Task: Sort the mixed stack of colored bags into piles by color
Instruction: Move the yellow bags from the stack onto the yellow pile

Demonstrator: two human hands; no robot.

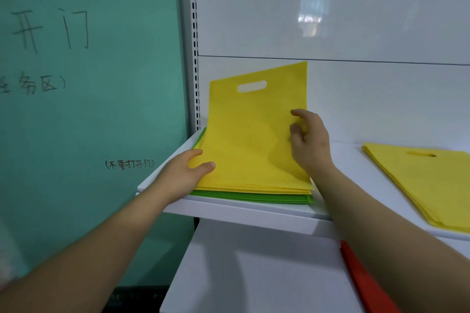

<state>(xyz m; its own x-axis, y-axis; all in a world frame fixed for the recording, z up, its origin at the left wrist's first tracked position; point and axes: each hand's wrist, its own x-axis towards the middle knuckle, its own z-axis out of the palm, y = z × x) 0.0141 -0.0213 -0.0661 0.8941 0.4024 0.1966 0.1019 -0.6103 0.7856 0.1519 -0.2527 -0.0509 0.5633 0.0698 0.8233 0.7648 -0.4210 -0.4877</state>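
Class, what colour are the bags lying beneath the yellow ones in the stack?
Green bags, head view.

Yellow bag tilted up off the mixed stack.
Left hand grips its 8 o'clock corner, right hand its 3 o'clock edge.

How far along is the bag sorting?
Done: a pile of flat yellow fabric bags lies to the right. In hand: the left hand and right hand grip the top yellow bag, lifting it off the mixed stack. Left: more yellow layers and green bags beneath.
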